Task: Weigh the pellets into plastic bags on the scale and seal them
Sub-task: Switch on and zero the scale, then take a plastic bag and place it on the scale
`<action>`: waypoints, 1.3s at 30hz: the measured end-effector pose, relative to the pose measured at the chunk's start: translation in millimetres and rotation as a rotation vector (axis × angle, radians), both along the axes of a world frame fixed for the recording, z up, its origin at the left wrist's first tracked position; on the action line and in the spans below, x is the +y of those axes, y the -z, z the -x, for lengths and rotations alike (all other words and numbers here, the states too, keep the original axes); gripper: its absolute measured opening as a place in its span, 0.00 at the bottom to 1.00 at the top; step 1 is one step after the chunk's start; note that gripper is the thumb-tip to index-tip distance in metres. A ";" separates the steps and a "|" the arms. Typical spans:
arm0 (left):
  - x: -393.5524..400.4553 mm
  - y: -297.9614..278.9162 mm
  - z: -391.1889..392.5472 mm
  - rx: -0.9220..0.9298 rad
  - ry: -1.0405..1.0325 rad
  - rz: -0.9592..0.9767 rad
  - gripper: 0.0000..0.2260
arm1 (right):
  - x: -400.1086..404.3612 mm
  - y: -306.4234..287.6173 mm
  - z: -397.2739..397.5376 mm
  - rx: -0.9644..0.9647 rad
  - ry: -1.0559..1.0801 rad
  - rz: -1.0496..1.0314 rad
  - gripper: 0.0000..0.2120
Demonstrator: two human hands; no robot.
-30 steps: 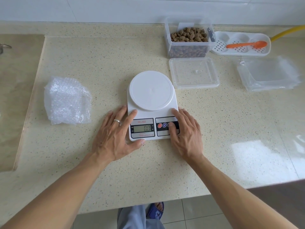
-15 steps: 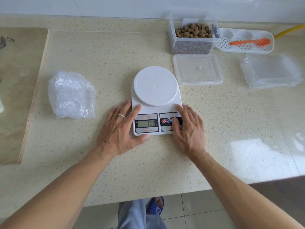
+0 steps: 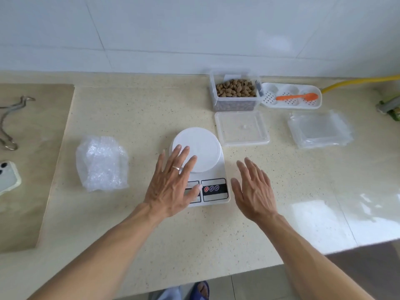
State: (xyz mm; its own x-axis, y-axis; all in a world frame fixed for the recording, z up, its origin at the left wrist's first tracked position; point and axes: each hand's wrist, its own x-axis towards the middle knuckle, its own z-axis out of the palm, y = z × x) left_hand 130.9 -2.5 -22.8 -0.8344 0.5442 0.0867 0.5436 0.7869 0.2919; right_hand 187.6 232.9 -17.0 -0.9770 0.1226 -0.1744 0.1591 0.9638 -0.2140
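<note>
We are holding both hands flat over the counter [image 3: 134, 109], fingers straight and spread, gripping nothing. Our left hand [image 3: 173, 182], wearing a ring, is hovering over the left part of the scale [image 3: 216, 167], covering its display and the near edge of the round white platter; whether it is touching, we cannot tell. Our right hand [image 3: 255, 191] is sitting just beside the scale's right edge, apart from it. To the left, a crumpled piece of bubble wrap [image 3: 101, 165] is lying on the counter. Just behind the scale on the right, a clear lid [image 3: 242, 128] is lying flat, and farther right a stack of plastic bags [image 3: 320, 128] is waiting. Behind the lid, the open clear container is holding the pellets [image 3: 236, 88]. Beside it, an orange spoon [image 3: 297, 96] is resting on a white perforated tray [image 3: 311, 105].
</note>
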 end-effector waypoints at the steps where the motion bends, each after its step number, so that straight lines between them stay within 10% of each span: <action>1: 9.7 -7.9 8.8 0.018 0.025 -0.002 0.29 | 8.9 -7.1 2.1 0.000 0.032 -0.009 0.35; 14: 245.0 -51.6 68.9 -0.079 0.101 0.003 0.35 | 213.8 -56.6 29.0 0.063 0.303 -0.039 0.27; 25: 392.9 -37.5 104.1 -0.433 -0.306 -0.016 0.28 | 329.7 -19.9 90.4 -0.139 -0.040 -0.067 0.40; 31: 398.4 -36.2 113.5 -0.452 -0.467 -0.178 0.18 | 336.8 5.0 107.6 0.244 -0.119 -0.015 0.04; 39: 392.3 -47.2 119.1 -0.421 -0.548 -0.347 0.12 | 332.4 -6.3 108.9 0.475 -0.119 0.056 0.06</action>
